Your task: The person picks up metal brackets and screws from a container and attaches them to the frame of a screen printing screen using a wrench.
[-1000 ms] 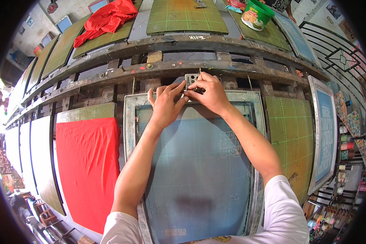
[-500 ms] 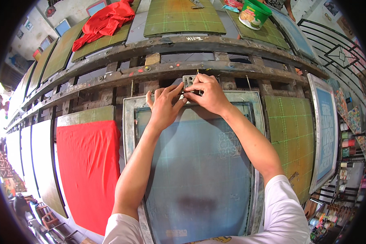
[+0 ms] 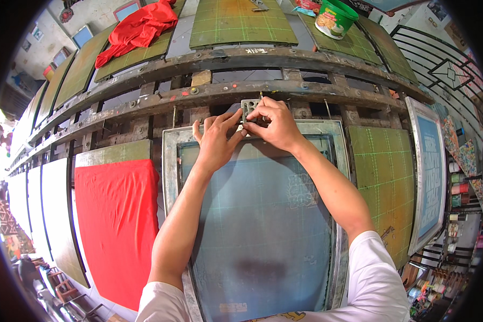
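Note:
A silkscreen printing frame (image 3: 172,161) with bluish mesh (image 3: 263,214) lies flat before me, a faint design showing at its upper right. Over its far edge sits a small grey metal bracket (image 3: 248,105) with holes. My left hand (image 3: 216,140) holds the bracket's left side with thumb and forefinger, the other fingers partly spread. On the opposite side my right hand (image 3: 276,124) is closed in a pinch, its fingertips against the bracket's right and lower part. Whatever small part is in that pinch is hidden by the fingers.
Dark metal rails (image 3: 220,91) run across beyond the frame. A red cloth (image 3: 118,225) covers the board at left; a green gridded board (image 3: 381,182) lies at right, beside a standing screen (image 3: 429,172). Across the rails are a crumpled red cloth (image 3: 139,29) and a green bucket (image 3: 335,20).
The fingers of my right hand have shifted slightly at the bracket, while my left hand stays put. At the far right, a blue screen has lifted off its board.

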`<control>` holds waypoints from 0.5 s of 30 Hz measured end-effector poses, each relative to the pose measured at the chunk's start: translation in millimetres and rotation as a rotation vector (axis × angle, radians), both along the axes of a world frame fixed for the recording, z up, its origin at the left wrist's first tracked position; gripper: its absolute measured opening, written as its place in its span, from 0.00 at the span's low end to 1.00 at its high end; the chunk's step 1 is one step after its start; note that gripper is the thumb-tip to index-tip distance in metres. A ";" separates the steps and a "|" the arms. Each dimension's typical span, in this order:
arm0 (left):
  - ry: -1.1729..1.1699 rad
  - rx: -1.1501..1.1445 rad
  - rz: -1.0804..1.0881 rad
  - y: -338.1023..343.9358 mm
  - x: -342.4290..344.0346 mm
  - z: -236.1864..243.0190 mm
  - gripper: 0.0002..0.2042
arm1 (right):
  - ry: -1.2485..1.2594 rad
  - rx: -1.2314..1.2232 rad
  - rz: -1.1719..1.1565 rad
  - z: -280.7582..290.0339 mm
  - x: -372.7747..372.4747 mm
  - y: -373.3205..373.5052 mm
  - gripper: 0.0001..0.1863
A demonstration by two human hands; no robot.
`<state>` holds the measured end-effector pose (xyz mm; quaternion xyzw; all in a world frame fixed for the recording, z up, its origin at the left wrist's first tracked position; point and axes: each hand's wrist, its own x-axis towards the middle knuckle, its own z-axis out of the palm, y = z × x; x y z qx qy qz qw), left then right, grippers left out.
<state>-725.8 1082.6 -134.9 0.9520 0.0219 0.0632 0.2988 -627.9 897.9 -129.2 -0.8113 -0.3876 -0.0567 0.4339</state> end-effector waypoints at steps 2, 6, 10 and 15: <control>-0.007 0.004 0.002 -0.2 0.2 -0.5 0.28 | -0.055 0.032 0.016 -3.2 1.6 -1.0 0.09; -0.010 -0.002 0.003 -0.5 0.0 -1.3 0.28 | -0.023 0.032 0.068 -5.9 5.4 -2.5 0.10; -0.023 0.012 0.010 0.3 -0.5 -3.6 0.28 | -0.088 0.044 0.103 -2.8 5.6 -0.2 0.11; -0.018 0.013 0.010 -0.7 -0.7 -2.2 0.28 | -0.126 0.015 0.130 1.4 8.0 -1.1 0.11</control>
